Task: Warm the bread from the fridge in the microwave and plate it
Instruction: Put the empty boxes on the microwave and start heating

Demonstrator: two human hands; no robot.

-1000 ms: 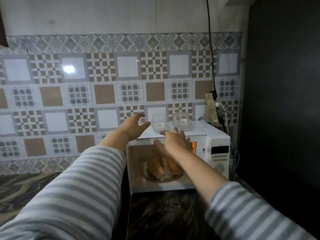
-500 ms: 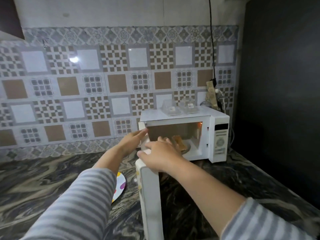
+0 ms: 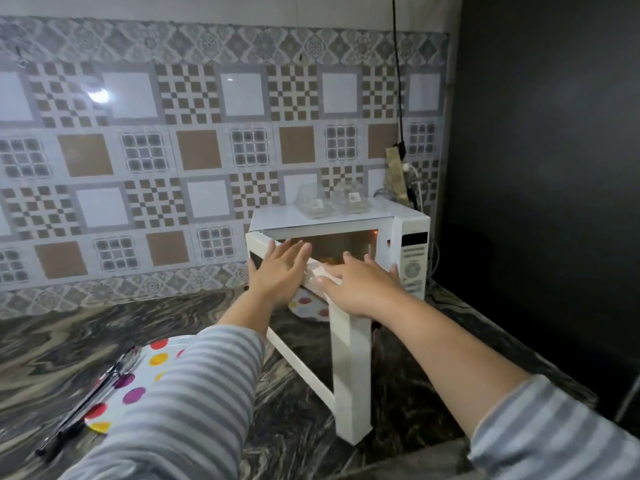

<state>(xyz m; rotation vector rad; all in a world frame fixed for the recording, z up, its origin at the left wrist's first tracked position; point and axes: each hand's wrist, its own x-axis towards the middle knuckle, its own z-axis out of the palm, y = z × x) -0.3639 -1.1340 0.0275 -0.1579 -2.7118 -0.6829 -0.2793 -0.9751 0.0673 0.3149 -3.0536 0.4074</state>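
The white microwave (image 3: 412, 244) stands at the back right of the counter, its interior lit. Its door (image 3: 350, 375) hangs partly open, swung out toward me. A sliver of golden bread (image 3: 329, 260) shows inside, mostly hidden behind my hands. My left hand (image 3: 278, 273) lies flat with straight fingers against the door's outer face near its top. My right hand (image 3: 362, 285) rests with spread fingers over the door's top edge. A white plate with coloured dots (image 3: 145, 379) sits on the counter at the lower left.
Black tongs (image 3: 86, 407) lie across the plate's left side. Two clear plastic containers (image 3: 313, 206) sit on top of the microwave. A power strip with plugs (image 3: 398, 171) hangs on the tiled wall behind it. A dark wall (image 3: 540, 168) closes off the right.
My hands came out of the microwave cavity and onto the door. The door has swung from fully open to partly open, and my view has pulled back.
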